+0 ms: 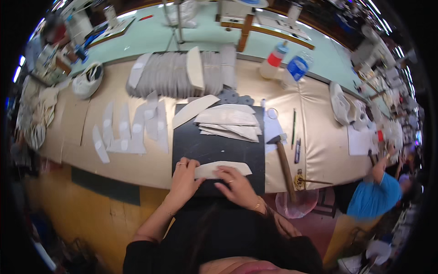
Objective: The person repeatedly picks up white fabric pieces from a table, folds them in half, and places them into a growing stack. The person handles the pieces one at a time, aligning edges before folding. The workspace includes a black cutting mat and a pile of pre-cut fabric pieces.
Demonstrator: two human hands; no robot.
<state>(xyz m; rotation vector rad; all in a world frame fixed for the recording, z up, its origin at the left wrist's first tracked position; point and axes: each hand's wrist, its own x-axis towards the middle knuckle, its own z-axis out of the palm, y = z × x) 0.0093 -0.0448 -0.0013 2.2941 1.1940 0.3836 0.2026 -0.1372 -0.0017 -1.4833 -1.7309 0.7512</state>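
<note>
A pale, curved strip of shoe-upper material (207, 170) lies across the near part of a black work board (185, 141). My left hand (183, 177) is curled at the strip's left end, thumb by its lower edge. Over the strip's right half rests my right hand (236, 183), fingertips on the surface and thumb held apart below. Farther up the board is a loose stack of similar pale pieces (230, 121), with another single piece (195, 110) slanting off its left. The strip's underside is hidden.
A long row of grey cut pieces (173, 75) stands behind the board. Grey pieces with white patches (124, 130) lie left. A hammer (286, 166), pen (297, 150) and two bottles (273, 61) are right. A bin (296, 205) stands below the table edge; a co-worker in blue (374, 196) is far right.
</note>
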